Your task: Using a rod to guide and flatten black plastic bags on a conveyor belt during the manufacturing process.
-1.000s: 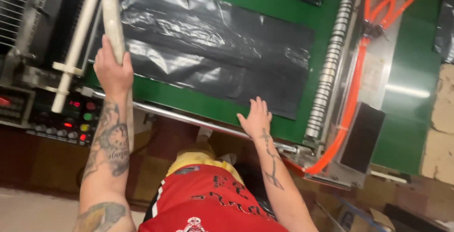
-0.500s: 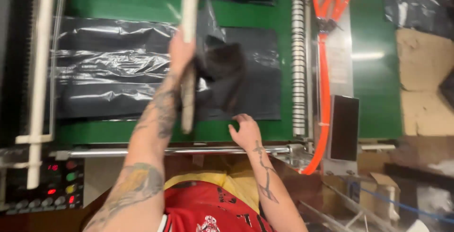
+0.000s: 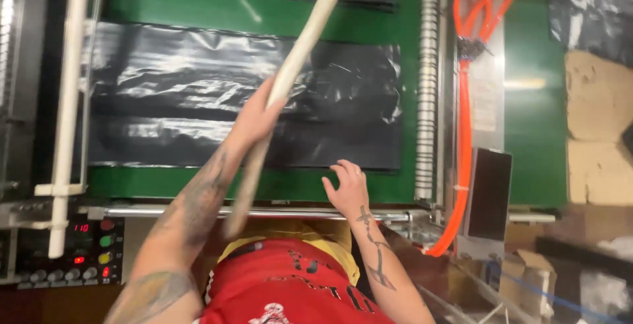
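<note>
My left hand point(image 3: 254, 119) grips a long pale wooden stick point(image 3: 304, 40) that slants from the lower middle up to the top of the view, over a stack of black plastic bags point(image 3: 198, 93). The bags lie flat on a green machine bed point(image 3: 231, 10). My right hand point(image 3: 346, 189) rests with fingers spread on the near edge of the black bags, close to a metal rail point(image 3: 277, 213) at the front of the bed.
A white bar frame point(image 3: 66, 99) runs down the left side above a control panel point(image 3: 79, 251) with coloured buttons. A ribbed metal roller point(image 3: 427, 80) and orange hoses point(image 3: 465, 119) stand to the right, beside a dark panel point(image 3: 489, 195).
My left hand has swung the stick from upright to slanting toward the upper right. The folded-up part of the black bags now lies flat. My right hand stays at the bags' near edge.
</note>
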